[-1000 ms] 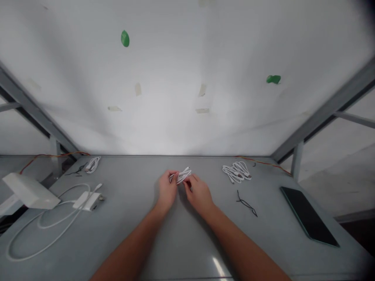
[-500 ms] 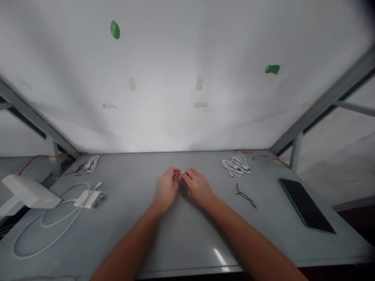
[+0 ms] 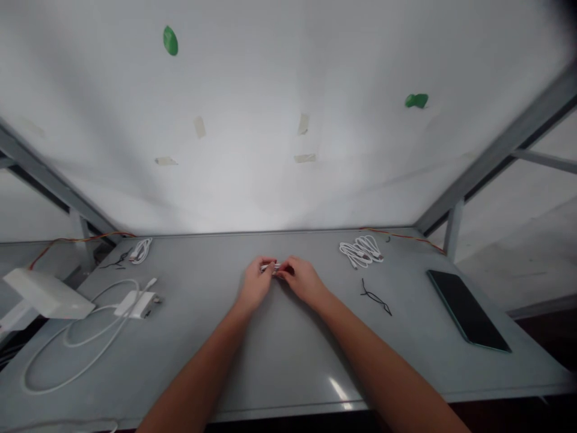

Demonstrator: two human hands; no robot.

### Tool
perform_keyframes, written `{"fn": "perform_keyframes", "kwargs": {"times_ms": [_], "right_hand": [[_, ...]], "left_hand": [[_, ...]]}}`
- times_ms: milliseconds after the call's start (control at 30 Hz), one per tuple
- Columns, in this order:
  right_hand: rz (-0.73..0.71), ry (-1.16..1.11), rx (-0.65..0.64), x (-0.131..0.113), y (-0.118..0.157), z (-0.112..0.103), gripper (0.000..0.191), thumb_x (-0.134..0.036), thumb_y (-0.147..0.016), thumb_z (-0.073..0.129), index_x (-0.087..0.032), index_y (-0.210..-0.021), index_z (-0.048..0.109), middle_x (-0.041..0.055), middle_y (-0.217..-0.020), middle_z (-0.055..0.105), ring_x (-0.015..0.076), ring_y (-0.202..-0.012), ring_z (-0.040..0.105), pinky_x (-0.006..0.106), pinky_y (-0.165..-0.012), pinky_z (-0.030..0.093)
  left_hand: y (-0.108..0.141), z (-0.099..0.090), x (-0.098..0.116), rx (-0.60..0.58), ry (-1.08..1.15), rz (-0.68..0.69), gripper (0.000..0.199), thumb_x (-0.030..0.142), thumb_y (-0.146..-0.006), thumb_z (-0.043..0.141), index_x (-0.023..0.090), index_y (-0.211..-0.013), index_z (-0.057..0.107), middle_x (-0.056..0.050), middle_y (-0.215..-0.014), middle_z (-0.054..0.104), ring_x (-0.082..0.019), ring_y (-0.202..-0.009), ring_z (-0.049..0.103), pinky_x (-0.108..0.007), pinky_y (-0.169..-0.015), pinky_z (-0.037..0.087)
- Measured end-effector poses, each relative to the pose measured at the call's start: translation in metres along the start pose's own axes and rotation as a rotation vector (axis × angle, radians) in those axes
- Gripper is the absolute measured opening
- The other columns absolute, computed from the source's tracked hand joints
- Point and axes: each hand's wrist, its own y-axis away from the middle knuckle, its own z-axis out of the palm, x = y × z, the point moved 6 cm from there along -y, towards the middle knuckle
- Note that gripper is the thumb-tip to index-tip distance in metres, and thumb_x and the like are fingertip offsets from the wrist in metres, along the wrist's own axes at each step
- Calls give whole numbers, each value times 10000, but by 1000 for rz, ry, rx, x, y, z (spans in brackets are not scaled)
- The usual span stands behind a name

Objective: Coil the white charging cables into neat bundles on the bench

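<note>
My left hand (image 3: 255,282) and my right hand (image 3: 301,279) meet over the middle of the grey table (image 3: 279,355). Together they pinch a small coiled white cable (image 3: 273,266), of which only a short piece shows between the fingertips. The rest of the coil is hidden by the fingers. A black twist tie (image 3: 375,297) lies on the table to the right of my right hand.
A pile of coiled white cables (image 3: 360,250) sits at the back right, one coiled white cable (image 3: 140,250) at the back left. A white charger with a long loose cable (image 3: 135,304) lies left, beside a white box (image 3: 47,293). A dark tablet (image 3: 466,310) lies right.
The coil stood out above my fingers a second ago; now my hands have closed over it and hold it lower, nearly hidden. The view has tilted slightly.
</note>
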Motion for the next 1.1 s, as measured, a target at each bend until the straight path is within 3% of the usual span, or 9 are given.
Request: {"fn": "perform_keyframes", "kwargs": {"times_ms": [133, 267, 400, 500, 667, 800, 967, 1100], "right_hand": [[-36, -8, 1, -2, 3, -1, 153, -49, -919, 667, -194, -879, 695, 43, -936, 717, 182, -885, 664, 286, -829, 469], [-50, -3, 18, -4, 4, -1, 167, -36, -934, 612, -189, -888, 659, 49, -941, 688, 180, -885, 647, 284, -825, 465], [-53, 46, 37, -8, 4, -3, 171, -40, -954, 562, -194, -902, 616, 52, -973, 655, 169, -869, 625, 277, -814, 471], [-74, 143, 36, -15, 5, -4, 188, -26, -956, 520, -189, -937, 611, 78, -1066, 642, 161, -851, 624, 267, -784, 477], [-166, 404, -1, -30, 10, 0, 201, -30, -956, 532, -161, -1057, 647, 120, -1143, 664, 184, -829, 619, 282, -714, 467], [-262, 508, 31, -36, 10, 0, 202, -20, -967, 528, -161, -997, 670, 123, -1004, 683, 243, -947, 613, 317, -779, 487], [-284, 452, 67, -38, 10, 1, 207, -42, -986, 500, -169, -988, 663, 138, -994, 668, 269, -941, 585, 376, -848, 502], [-188, 304, 142, -32, 7, 1, 220, -47, -975, 467, -187, -976, 637, 139, -1004, 658, 278, -961, 579, 418, -897, 499]], "left_hand": [[-1, 0, -5, -8, -47, -52, 157, 280, -933, 627, 196, -986, 748, -112, -1043, 810, -259, -995, 750, -397, -944, 559], [5, 1, 5, 6, -79, 34, 159, 269, -948, 620, 197, -988, 755, -115, -1085, 811, -246, -1035, 753, -374, -972, 556], [13, 6, 15, -25, -90, 16, 160, 255, -975, 587, 195, -1019, 728, -108, -1066, 805, -217, -932, 767, -338, -866, 594], [18, 10, 22, -67, -121, -16, 166, 196, -985, 551, 194, -1039, 708, -108, -1073, 800, -198, -872, 763, -323, -828, 598], [25, 8, 35, -14, -264, 48, 217, 56, -933, 535, 198, -1011, 680, -114, -1070, 794, -227, -974, 749, -354, -911, 563], [29, 7, 39, 14, -188, 102, 363, 38, -919, 527, 177, -1251, 569, -98, -1035, 770, -215, -921, 744, -351, -881, 563], [36, 9, 44, 10, -226, 178, 500, 50, -902, 529, 189, -1381, 492, -118, -1122, 755, -250, -1041, 722, -410, -985, 532], [39, 12, 46, 23, -277, 163, 468, 88, -915, 540, 204, -1368, 536, -166, -1236, 740, -286, -1105, 710, -420, -998, 524]]}}
